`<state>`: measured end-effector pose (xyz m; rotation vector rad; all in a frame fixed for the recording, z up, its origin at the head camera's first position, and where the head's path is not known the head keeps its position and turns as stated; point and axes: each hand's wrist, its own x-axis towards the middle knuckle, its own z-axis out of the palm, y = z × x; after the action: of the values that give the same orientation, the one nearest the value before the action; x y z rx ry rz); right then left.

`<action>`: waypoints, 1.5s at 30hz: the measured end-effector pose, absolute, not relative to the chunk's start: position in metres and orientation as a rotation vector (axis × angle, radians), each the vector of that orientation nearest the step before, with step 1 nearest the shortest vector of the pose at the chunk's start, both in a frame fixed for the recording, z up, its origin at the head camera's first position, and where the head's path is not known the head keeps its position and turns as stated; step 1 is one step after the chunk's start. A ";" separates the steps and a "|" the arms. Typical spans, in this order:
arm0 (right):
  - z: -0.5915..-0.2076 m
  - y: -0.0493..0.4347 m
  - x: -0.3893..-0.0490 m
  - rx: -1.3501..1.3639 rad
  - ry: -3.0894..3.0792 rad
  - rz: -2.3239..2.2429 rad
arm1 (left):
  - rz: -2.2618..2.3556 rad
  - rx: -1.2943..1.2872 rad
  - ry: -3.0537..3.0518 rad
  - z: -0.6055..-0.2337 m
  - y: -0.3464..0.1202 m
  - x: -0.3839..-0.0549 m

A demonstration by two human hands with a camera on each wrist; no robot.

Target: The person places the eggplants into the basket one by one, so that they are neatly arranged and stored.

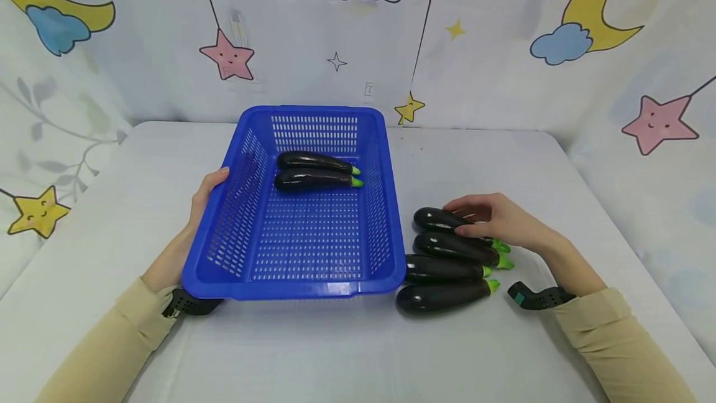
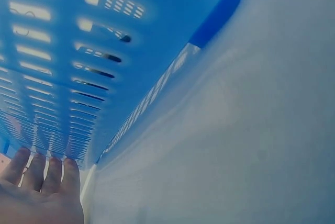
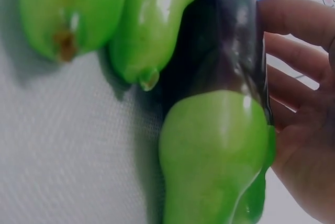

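Your left hand (image 1: 199, 204) grips the blue plastic basket (image 1: 291, 291); beside it, your right hand (image 1: 501, 219) straddles a glossy black eggplant (image 1: 433, 219), closure unclear; slackness risks slippage.

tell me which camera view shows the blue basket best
The head view: it shows the blue basket nearly whole, with its rim and slotted floor. The left wrist view has only part of its slotted plastic close up; the right wrist view, just a small blue patch at the top edge.
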<state>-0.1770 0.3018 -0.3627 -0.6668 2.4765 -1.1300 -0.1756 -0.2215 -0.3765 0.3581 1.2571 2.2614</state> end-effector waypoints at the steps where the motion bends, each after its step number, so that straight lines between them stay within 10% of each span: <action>1: -0.363 0.302 -0.177 -0.666 2.477 -1.127 | 2.271 0.363 1.246 -0.377 -0.221 -0.176; 45: -0.366 0.297 -0.175 -0.601 2.438 -1.178 | 2.261 0.333 1.294 -0.374 -0.221 -0.174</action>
<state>-0.1752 0.2971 -0.3660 -0.6012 2.4383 -1.1778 -0.1742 -0.2205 -0.3745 0.3330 1.2944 2.2614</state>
